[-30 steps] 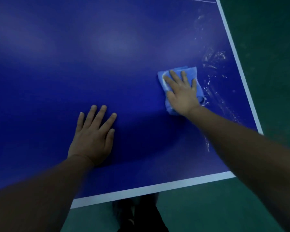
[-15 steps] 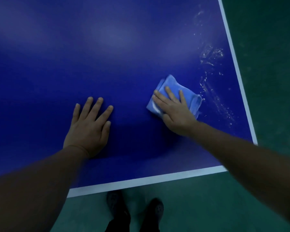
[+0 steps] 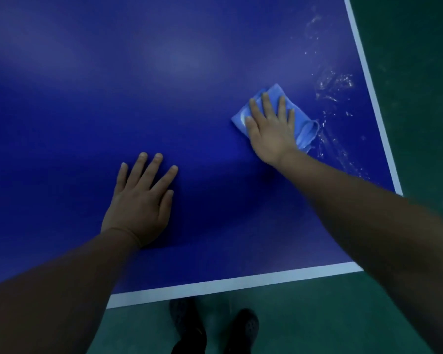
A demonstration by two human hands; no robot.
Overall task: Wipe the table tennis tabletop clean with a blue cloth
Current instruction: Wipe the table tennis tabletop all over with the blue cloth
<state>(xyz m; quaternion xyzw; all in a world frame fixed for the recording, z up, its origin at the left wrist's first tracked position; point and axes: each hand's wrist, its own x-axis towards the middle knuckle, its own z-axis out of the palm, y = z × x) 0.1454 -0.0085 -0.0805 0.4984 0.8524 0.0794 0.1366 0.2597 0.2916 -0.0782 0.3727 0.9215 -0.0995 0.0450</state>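
Blue cloth (image 3: 306, 130) pressed flat under our right hand (image 3: 271, 134), fingers straight; left hand (image 3: 141, 203) open, bracing table (image 3: 87, 85). Mid-wipe; next we sweep right over wet streaks (image 3: 335, 98).

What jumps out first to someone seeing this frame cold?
The right hand pressing flat on a folded light-blue cloth, right of centre on the dark blue table tennis tabletop. Just past the cloth, whitish wet smears run along the white right sideline. The left hand rests flat, fingers spread, on the tabletop nearer the white end line.
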